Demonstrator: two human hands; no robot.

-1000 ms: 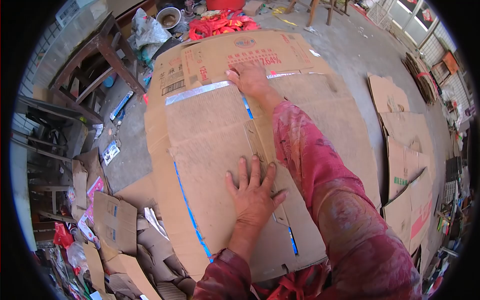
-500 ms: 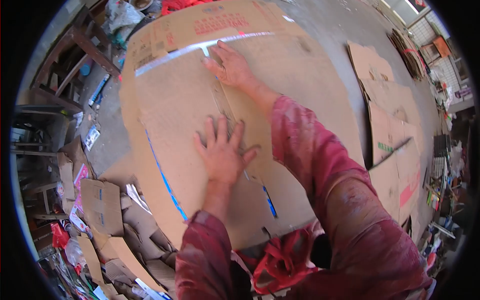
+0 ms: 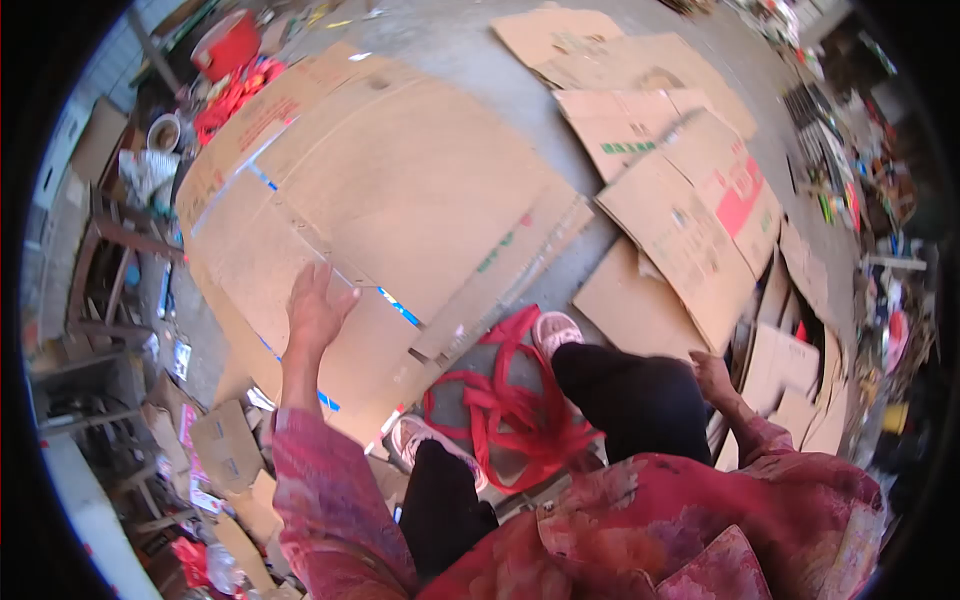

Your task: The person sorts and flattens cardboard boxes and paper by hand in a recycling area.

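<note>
Grey floor [image 3: 450,55]: flattened cardboard stack [image 3: 400,170], tangled red strap [image 3: 550,445], overlapping cardboard sheets [image 3: 680,225].

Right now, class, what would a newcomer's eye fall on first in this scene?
Probably the large flattened cardboard filling the middle left, with the left hand over its near part. Next might come the tangled red strips between the pink shoes at lower centre, then the red container at upper left.

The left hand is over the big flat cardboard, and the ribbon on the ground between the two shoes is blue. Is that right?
Not quite: the ribbon on the ground between the two shoes is red, not blue, as the head view shows. The left hand is indeed over the big flat cardboard.
</note>
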